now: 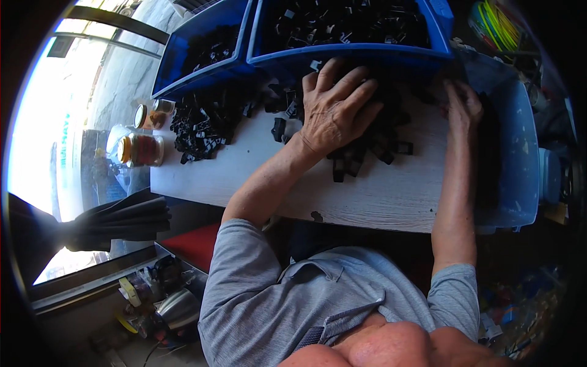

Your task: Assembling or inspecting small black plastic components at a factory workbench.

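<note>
On the white wood-grained tabletop point(391, 199): angular black parts point(382, 147) under left hand point(336, 107)

Left: palm down, fingers bent, spread wide; can't tell if gripping. Right hand point(463, 105): narrow, fingers curled near translucent blue tub point(520, 147); contents can't tell. Smooth blue bin point(348, 54) behind, glossy black pieces inside.

plastic parts point(348, 165), smooth plastic bins point(348, 54)
</note>
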Demonstrator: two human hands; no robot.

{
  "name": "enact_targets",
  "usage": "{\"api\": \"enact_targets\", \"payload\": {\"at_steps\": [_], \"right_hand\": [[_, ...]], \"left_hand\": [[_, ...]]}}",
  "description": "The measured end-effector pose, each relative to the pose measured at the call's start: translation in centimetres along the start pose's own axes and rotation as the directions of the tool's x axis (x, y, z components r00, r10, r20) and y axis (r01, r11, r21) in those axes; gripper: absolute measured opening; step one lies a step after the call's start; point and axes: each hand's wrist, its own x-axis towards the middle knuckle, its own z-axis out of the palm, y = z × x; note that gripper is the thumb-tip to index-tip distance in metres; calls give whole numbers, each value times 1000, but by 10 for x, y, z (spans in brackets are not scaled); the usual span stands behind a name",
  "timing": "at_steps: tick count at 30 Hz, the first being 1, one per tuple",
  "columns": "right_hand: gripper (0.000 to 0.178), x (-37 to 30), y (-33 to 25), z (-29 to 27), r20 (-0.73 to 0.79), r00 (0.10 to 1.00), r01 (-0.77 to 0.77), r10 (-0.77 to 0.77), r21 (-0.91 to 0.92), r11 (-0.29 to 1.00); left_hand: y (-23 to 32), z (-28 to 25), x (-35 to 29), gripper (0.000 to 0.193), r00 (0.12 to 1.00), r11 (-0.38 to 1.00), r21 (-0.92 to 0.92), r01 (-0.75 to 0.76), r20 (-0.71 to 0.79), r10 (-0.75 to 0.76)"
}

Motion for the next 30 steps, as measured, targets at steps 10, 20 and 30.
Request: {"api": "enact_targets", "payload": {"at_steps": [10,20,30], "right_hand": [[39,2,7,-1,37,999,-34,30,122,992],[28,-6,-6,5,33,999,-28,23,175,984],[30,-13,-15,5,4,1000,-15,15,133,991]], "left_hand": [[-37,-48,-51,37,956,959,-109,261,-111,-272],[-56,-56,-122,49,852,864,149,481,153,-501],[-36,-70,-123,43,836,810,-214,547,90,-541]]}}
